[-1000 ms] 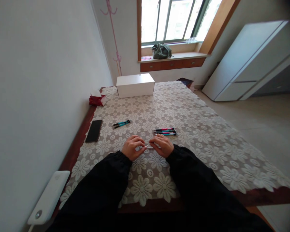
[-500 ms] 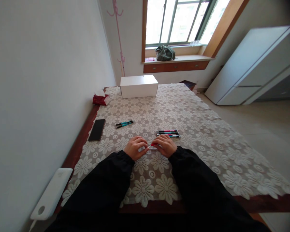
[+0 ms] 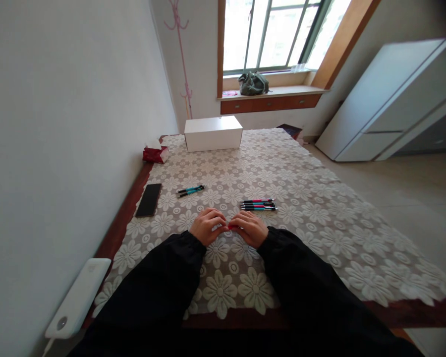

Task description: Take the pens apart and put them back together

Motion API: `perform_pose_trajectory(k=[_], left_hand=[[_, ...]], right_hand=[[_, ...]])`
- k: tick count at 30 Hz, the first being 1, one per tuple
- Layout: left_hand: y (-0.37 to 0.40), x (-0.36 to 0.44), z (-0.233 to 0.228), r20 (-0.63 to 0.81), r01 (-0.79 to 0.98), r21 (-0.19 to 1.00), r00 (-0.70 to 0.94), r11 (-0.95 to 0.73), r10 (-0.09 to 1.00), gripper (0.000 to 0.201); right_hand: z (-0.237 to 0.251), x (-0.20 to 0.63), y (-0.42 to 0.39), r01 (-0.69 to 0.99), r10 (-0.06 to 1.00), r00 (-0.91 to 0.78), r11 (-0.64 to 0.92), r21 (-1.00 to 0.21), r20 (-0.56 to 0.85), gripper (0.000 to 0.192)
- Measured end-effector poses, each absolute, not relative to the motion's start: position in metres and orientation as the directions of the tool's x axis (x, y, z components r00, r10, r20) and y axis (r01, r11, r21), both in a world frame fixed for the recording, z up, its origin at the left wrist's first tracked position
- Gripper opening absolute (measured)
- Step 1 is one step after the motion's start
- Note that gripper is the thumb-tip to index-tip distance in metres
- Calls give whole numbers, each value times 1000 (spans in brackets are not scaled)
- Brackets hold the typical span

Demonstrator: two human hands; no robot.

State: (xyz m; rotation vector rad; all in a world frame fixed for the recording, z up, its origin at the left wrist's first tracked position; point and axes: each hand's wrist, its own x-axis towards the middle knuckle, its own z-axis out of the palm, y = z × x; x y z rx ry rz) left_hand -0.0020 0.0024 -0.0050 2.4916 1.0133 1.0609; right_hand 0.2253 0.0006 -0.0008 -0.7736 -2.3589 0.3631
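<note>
My left hand (image 3: 210, 226) is pinched closed low over the tablecloth, its fingertips meeting those of the other hand. What it holds is hidden behind the fingers. My right hand (image 3: 250, 227) grips a small red pen part (image 3: 231, 227), of which only a bit shows between the fingertips. Just beyond the right hand lies a row of several pens (image 3: 258, 204) with black, pink and turquoise barrels. Two turquoise and black pens (image 3: 191, 191) rest farther off to the left.
A floral lace tablecloth (image 3: 301, 213) covers the table. A black phone (image 3: 149, 200) lies at the left edge, with a red tissue pack (image 3: 155, 154) farther back. The white box (image 3: 213, 134) stands at the far end. A white power strip (image 3: 78, 297) is at the near left.
My right hand has shifted slightly left, bringing the red part against the left fingertips. The thin white piece seen between the hands is now covered. The pens stay put.
</note>
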Motion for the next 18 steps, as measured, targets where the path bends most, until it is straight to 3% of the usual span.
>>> perform_pose_trajectory(k=[4,8,11,15,18], left_hand=[[1,-1,-2,537,507,472,484,-721,691,19],[-2,-1,1,496,567,457,477,-685,725,12],[-3,-1,0,459,592,429,508,-683,729,16],[-2,-1,-5,429,616,405,524,-676,735,16],[-1,-1,-8,410,633,392,529,-668,743,15]], right_hand=[[5,226,-2,337,709,-469,695,-635,527,19],[15,233,2,13,866,-110,493,-870,489,26],[23,239,3,-79,883,14,468,-880,468,32],[26,242,0,-1,847,48,530,-848,530,21],[23,241,-2,46,841,55,537,-842,539,27]])
